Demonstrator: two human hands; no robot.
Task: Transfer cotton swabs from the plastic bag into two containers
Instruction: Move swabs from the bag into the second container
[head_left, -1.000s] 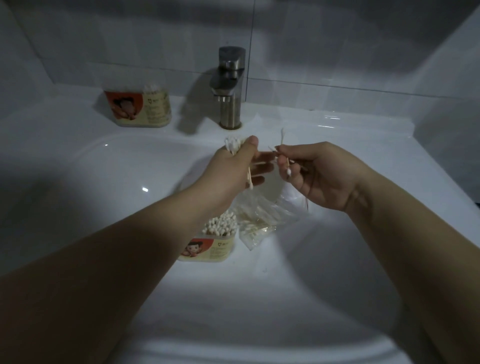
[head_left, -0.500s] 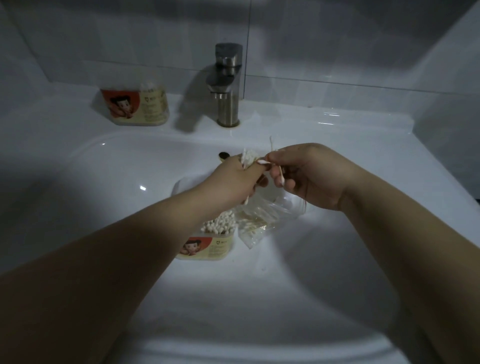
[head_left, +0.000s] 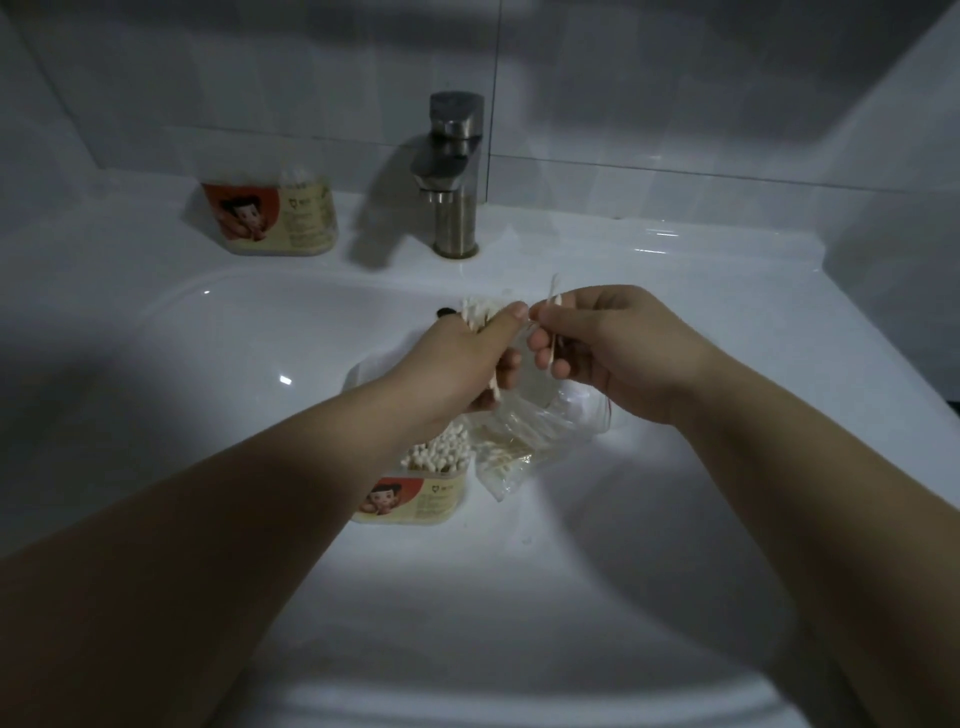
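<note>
Your left hand (head_left: 462, 364) grips a bundle of white cotton swabs (head_left: 475, 316); your right hand (head_left: 618, 348) pinches loose swabs (head_left: 552, 335). The crumpled clear plastic bag (head_left: 524, 441) lies in the white ceramic basin (head_left: 208, 415), just beside the full labelled container (head_left: 426, 496).

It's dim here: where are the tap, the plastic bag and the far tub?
tap (head_left: 456, 221): head view, metal column.
plastic bag (head_left: 522, 441): head view, crumpled middle.
far tub (head_left: 272, 221): head view, printed label.
</note>
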